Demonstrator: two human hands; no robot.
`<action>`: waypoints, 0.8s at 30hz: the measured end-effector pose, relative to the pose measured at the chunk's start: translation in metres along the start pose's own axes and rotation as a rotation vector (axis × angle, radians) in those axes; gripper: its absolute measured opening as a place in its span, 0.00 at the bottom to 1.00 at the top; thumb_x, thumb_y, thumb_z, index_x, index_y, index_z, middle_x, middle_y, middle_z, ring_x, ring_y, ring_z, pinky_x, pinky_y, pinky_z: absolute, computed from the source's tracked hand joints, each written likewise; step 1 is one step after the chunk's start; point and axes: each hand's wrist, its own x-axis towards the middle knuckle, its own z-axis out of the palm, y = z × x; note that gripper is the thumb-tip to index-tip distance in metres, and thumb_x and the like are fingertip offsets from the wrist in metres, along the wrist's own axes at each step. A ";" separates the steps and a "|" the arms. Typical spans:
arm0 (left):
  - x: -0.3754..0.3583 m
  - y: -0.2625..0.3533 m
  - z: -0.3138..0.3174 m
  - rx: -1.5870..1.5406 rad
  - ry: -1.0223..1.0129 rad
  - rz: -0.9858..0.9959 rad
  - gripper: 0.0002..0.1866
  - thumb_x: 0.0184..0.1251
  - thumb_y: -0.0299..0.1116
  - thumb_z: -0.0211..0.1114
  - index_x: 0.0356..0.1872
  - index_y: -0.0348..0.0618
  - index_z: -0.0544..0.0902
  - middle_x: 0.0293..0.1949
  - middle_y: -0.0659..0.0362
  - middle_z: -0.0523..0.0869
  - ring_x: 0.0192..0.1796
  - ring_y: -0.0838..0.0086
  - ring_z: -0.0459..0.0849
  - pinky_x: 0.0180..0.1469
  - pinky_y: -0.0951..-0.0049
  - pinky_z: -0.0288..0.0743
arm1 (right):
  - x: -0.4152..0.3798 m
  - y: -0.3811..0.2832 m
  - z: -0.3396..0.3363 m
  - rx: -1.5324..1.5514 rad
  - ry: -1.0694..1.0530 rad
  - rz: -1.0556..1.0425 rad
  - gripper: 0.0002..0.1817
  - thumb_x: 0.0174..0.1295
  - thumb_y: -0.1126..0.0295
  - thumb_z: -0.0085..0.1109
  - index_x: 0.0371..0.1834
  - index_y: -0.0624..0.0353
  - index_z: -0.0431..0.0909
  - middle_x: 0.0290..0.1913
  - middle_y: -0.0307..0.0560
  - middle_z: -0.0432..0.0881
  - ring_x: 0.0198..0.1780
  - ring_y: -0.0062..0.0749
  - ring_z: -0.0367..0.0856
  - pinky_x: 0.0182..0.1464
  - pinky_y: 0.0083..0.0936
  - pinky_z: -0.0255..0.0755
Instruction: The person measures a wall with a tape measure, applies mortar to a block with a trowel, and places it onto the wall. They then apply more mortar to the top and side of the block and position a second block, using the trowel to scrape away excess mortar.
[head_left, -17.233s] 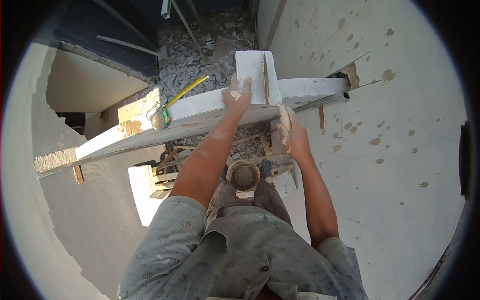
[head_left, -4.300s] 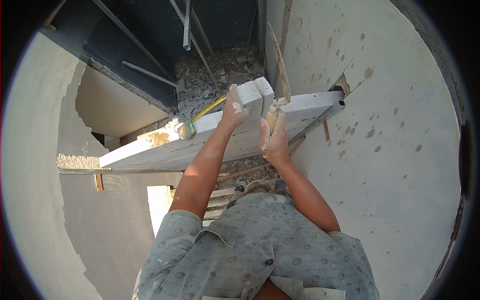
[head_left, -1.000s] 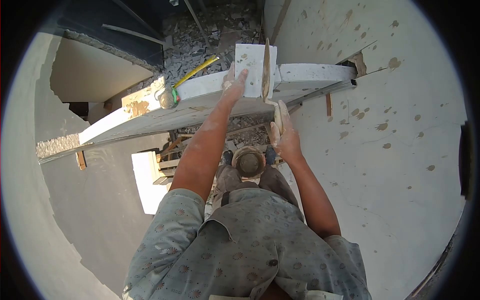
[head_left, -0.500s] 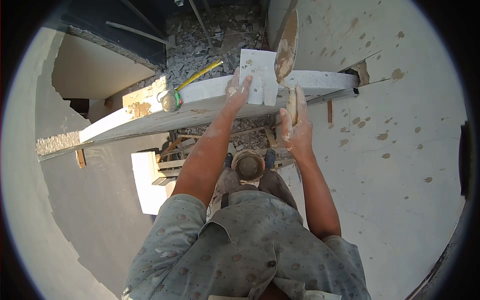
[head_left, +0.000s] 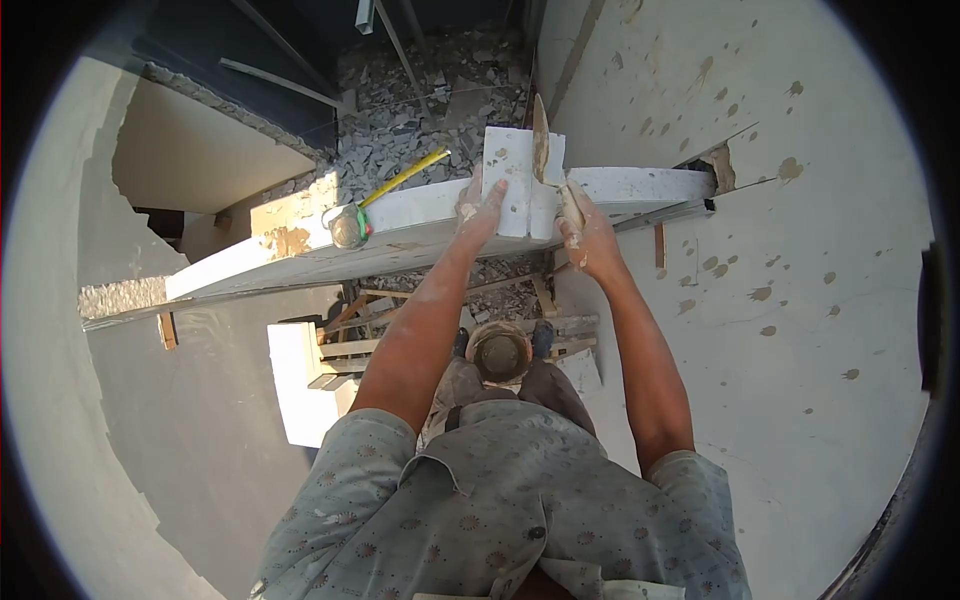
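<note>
My left hand [head_left: 481, 208] grips a white block [head_left: 507, 165] by its left side, with the fingers behind it and the thumb on its near face. The block stands on or just over the curved white wall top [head_left: 640, 185]; contact there is hidden. In my right hand [head_left: 592, 238] is a trowel [head_left: 541, 145], its handle wrapped by the fingers. The mortar-smeared blade is turned edge-on and lies against the block's right part. To the left, a tape measure [head_left: 348, 227] with its yellow strip pulled out rests on the wall top.
A bucket of mortar [head_left: 501, 355] sits low between my legs. Wooden boards [head_left: 350, 348] and a white block [head_left: 300, 380] lie below left. Rubble [head_left: 400, 140] covers the floor beyond the wall. A mortar-spattered wall [head_left: 740, 330] rises at the right.
The trowel blade has turned from showing its broad face to edge-on and moved left onto the block. My right hand has shifted slightly left. The block stays in my left hand.
</note>
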 end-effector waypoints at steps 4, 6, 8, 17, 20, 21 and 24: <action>-0.019 0.009 -0.006 0.001 -0.038 -0.066 0.44 0.70 0.64 0.58 0.80 0.49 0.61 0.63 0.35 0.76 0.70 0.40 0.70 0.74 0.49 0.58 | -0.008 -0.039 -0.009 0.194 0.363 -0.208 0.36 0.69 0.71 0.58 0.80 0.54 0.58 0.71 0.67 0.71 0.69 0.62 0.73 0.70 0.43 0.67; -0.015 0.018 -0.010 -0.008 -0.045 -0.065 0.44 0.70 0.65 0.58 0.80 0.50 0.61 0.64 0.35 0.76 0.70 0.41 0.70 0.74 0.49 0.58 | 0.002 -0.024 -0.002 0.161 0.325 -0.203 0.35 0.68 0.71 0.59 0.79 0.57 0.59 0.67 0.68 0.74 0.67 0.61 0.75 0.68 0.42 0.69; -0.007 0.003 -0.002 -0.011 -0.019 -0.069 0.44 0.69 0.65 0.58 0.79 0.50 0.62 0.64 0.35 0.76 0.69 0.41 0.71 0.74 0.49 0.59 | 0.012 0.027 0.011 0.000 0.001 -0.062 0.35 0.67 0.70 0.60 0.77 0.61 0.61 0.62 0.69 0.77 0.63 0.59 0.78 0.66 0.41 0.70; -0.008 0.002 -0.003 -0.025 -0.014 -0.028 0.43 0.71 0.59 0.62 0.79 0.46 0.61 0.65 0.36 0.76 0.70 0.45 0.72 0.73 0.53 0.63 | 0.062 0.040 0.040 0.408 0.036 0.405 0.29 0.62 0.77 0.64 0.68 0.68 0.68 0.59 0.56 0.83 0.60 0.36 0.81 0.60 0.31 0.74; -0.044 0.036 -0.017 -0.306 0.027 0.130 0.42 0.72 0.54 0.64 0.77 0.38 0.62 0.67 0.38 0.74 0.71 0.52 0.71 0.73 0.57 0.63 | 0.040 0.020 0.032 0.835 0.162 0.252 0.26 0.63 0.81 0.61 0.65 0.68 0.69 0.60 0.59 0.81 0.60 0.35 0.80 0.62 0.29 0.73; -0.050 0.041 -0.022 -0.265 0.080 0.152 0.42 0.71 0.46 0.68 0.77 0.33 0.60 0.70 0.40 0.72 0.72 0.57 0.71 0.73 0.61 0.64 | 0.036 0.015 0.027 0.888 0.169 0.193 0.25 0.62 0.82 0.61 0.64 0.68 0.69 0.60 0.59 0.82 0.60 0.35 0.80 0.63 0.29 0.73; -0.053 0.064 -0.036 -0.413 0.060 0.329 0.49 0.65 0.38 0.74 0.80 0.36 0.53 0.71 0.41 0.71 0.71 0.55 0.72 0.73 0.62 0.64 | 0.027 0.003 0.019 1.043 0.198 0.055 0.25 0.61 0.83 0.60 0.62 0.68 0.69 0.59 0.58 0.82 0.59 0.35 0.81 0.64 0.29 0.73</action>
